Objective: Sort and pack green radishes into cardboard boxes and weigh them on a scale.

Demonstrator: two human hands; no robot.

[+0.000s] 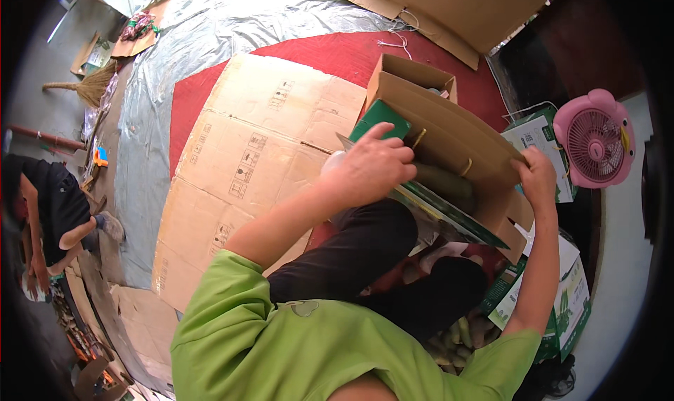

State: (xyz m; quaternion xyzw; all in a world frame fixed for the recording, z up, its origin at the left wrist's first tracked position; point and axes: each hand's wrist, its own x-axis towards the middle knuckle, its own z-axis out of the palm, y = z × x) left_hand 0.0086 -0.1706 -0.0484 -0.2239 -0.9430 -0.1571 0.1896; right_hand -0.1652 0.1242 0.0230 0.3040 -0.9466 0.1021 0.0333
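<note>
An upturned-flap cardboard box (491, 148), brown inside with green printed outer panels, stands tilted in front of my legs. My right hand (537, 176) pinches the edge of its long brown flap on the right. Over the left end of the box, beside a green flap (382, 120), is my left hand (372, 163); its fingers are bent and slightly apart, with the index finger raised. A small white rounded thing (333, 162) shows partly behind that hand. Inside the box lies a long dull-green thing (442, 183), partly hidden. Short yellowish cord loops (467, 166) hang from the box wall.
A flattened cardboard sheet (239, 141) covers the red mat (189, 113) to the left. At the right stand a pink fan (595, 137) and green-white cartons (572, 296). Another person (56, 204) crouches at far left near a straw broom (91, 85).
</note>
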